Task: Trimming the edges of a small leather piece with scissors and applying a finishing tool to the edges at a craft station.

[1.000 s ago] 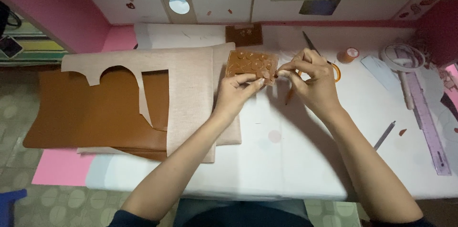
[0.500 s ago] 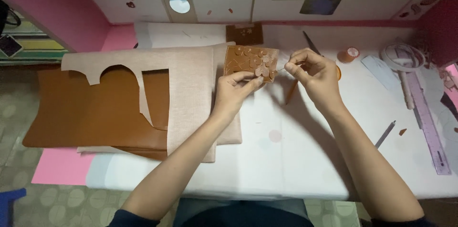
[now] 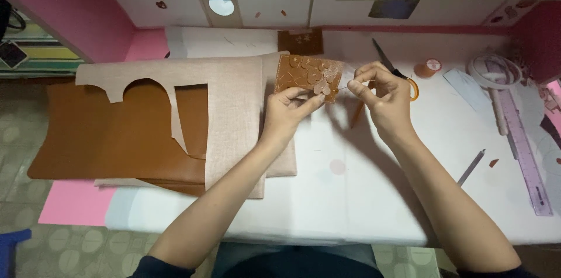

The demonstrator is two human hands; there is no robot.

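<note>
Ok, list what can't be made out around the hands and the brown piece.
- Head view: whatever the right hand pinches is too small to tell.
- The scissors lie partly behind that hand; only blade and an orange handle loop show.
- The left hand covers the lower edge of the brown patch.
- The ruler markings are too small and blurred.

A small brown leather piece (image 3: 307, 76), roughly rectangular and dotted with little cut-out shapes, some paler, is held above the tabletop (image 3: 350, 196) at the far middle, tilted slightly. The left hand (image 3: 286, 111) pinches its near edge; the right hand (image 3: 383, 94) pinches at its right edge.
</note>
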